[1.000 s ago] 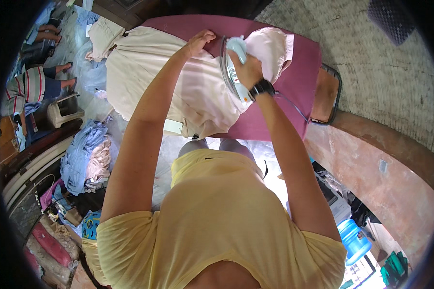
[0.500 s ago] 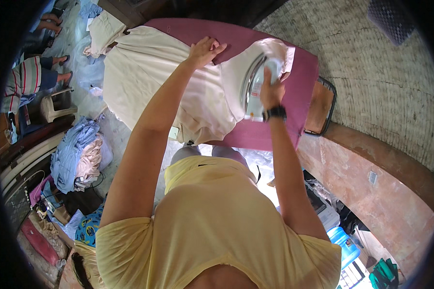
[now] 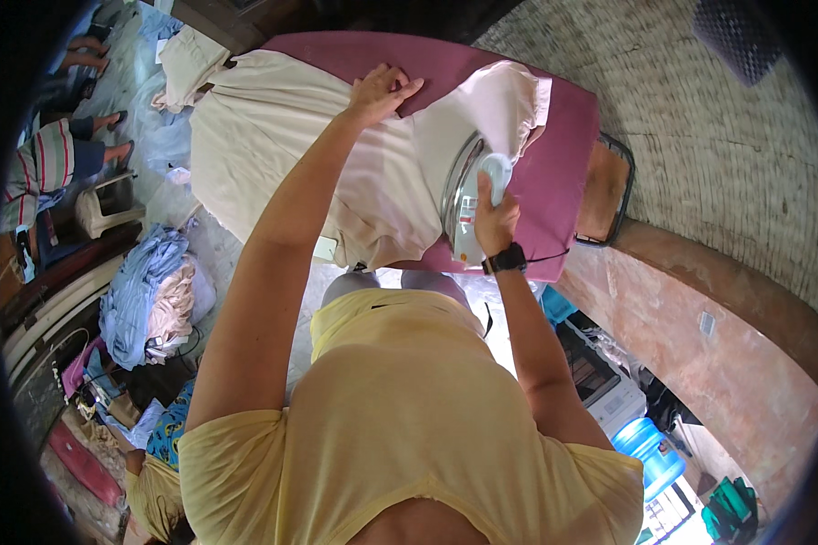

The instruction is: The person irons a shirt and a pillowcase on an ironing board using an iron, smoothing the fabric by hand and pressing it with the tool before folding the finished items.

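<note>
A cream garment [image 3: 273, 136] lies spread over a maroon ironing board [image 3: 559, 163], hanging past its near edge. My right hand [image 3: 497, 218] is wrapped round the handle of a white clothes iron [image 3: 466, 211] with a shiny metal rim. The iron sits on the near right part of the garment, by the board's near edge. Resting on the garment's far edge is my left hand [image 3: 384, 95], fingers apart and slightly bent, holding nothing. A sleeve-like end of the garment [image 3: 518, 95] lies beyond the iron, toward the board's right end.
A black metal frame [image 3: 620, 186] juts from the board's right end. On the left are a blue and pink clothes pile [image 3: 145, 300], a beige stool [image 3: 109, 204] and other people's legs [image 3: 100, 150]. A blue water jug [image 3: 650, 454] stands lower right.
My right hand has drawn the iron toward me and slightly left, down to the board's near edge. My left hand stays in nearly the same spot on the garment.
</note>
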Available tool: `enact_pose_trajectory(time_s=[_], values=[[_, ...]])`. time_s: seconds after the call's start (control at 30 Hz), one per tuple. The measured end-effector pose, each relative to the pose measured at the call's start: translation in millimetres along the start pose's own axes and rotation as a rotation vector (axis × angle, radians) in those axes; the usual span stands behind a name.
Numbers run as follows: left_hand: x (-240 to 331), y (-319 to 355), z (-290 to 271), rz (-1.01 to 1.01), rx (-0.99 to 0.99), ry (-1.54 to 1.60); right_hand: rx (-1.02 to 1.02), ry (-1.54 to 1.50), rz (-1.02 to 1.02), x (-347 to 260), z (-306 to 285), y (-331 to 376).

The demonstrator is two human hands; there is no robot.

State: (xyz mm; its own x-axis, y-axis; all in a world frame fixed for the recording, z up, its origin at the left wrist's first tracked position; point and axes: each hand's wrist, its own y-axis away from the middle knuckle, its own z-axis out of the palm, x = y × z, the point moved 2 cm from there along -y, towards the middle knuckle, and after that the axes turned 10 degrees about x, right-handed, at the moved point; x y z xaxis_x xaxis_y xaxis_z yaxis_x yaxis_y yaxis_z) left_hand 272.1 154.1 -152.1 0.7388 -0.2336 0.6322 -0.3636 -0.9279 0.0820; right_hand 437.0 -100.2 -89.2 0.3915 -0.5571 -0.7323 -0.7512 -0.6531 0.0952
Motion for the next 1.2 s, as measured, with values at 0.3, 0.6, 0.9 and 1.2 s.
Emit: enact_pose_trajectory(time_s=[0.3, 0.6, 0.9, 1.2], values=[[-3.6, -5.0, 9.8, 0.008, 0.030, -0.032, 0.054, 0.054, 0.193, -66.1, 49.7, -150.5], [0.3, -0.7, -0.8, -0.027, -0.042, 0.055, -0.171, -0.054, -0.347, -34.8, 32.8, -28.9], [-6.9, -5.3, 7.6, -0.090, 0.045, 0.155, -0.270, 0.207, -0.312, -78.8, 80.4, -91.3], [-4.2, -5.6, 3.3, -0.104, 0.035, 0.263, -0.292, -0.014, -0.411, -61.7, 53.8, -54.7]])
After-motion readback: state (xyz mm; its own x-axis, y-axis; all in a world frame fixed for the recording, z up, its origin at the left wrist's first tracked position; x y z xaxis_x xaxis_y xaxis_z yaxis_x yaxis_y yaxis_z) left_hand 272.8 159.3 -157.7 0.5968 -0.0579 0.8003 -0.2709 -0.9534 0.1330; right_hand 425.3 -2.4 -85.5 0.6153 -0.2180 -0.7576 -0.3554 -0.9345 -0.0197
